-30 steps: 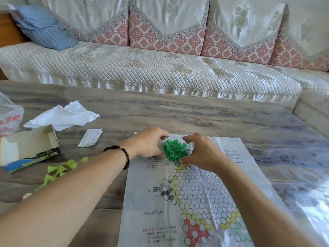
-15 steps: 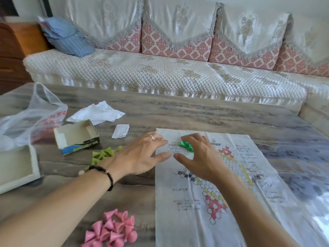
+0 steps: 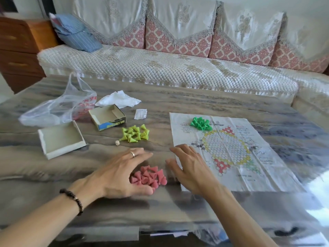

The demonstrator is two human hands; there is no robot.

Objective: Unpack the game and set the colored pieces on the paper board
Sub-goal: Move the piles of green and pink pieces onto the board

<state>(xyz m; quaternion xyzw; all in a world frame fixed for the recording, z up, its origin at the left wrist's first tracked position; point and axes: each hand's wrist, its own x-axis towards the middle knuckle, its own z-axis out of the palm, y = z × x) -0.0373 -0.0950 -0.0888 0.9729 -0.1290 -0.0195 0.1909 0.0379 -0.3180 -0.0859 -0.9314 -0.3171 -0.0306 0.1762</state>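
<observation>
Both forearms are reaching in from the near edge. The left hand (image 3: 122,173) is lying palm-down, fingers spread loosely; the right hand (image 3: 191,169) is hovering alongside, fingers relaxed and parted.

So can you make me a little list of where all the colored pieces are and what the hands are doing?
dark green pieces: heaped on the paper board, far corner
yellow-green pieces: heaped on the table, off the board
pink pieces: heaped on the table, beside the board's left edge
left hand: open, cupped at the pink heap
right hand: open, at the heap's other side
</observation>
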